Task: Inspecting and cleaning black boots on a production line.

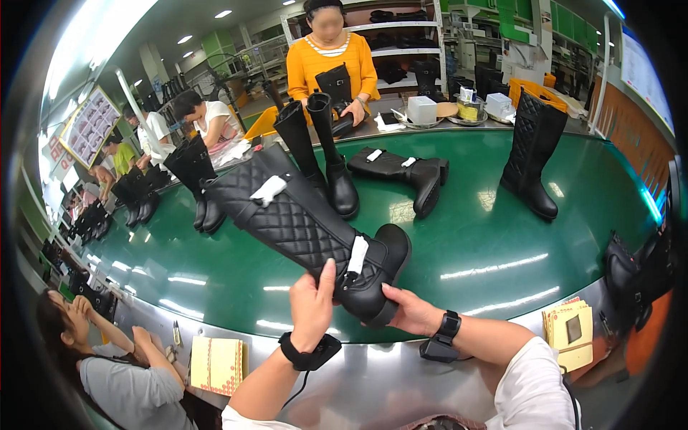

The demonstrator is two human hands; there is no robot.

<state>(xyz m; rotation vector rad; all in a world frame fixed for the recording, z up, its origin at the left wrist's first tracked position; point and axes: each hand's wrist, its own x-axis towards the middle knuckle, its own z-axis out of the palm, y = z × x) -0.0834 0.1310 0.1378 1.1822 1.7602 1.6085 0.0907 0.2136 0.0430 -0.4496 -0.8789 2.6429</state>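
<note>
A tall black boot [301,222] with a quilted shaft is held tilted above the near edge of the green table, its shaft toward the upper left. White wrapping covers its upper strap and its ankle strap. My left hand [312,304] grips it near the ankle, thumb along the side and fingers mostly hidden behind. At the foot end, my right hand [412,309] is closed around the sole edge, thumb on top. Beyond it, another black boot [401,172] with white-wrapped straps lies on its side.
On the green table [466,236] stand a boot pair [337,172], a quilted boot [534,154] at right and more boots [197,179] at left. A person in orange [330,64] holds a boot opposite. Yellow cards [218,365] and a card stack [570,333] lie along the metal edge. Another person [136,380] sits at left.
</note>
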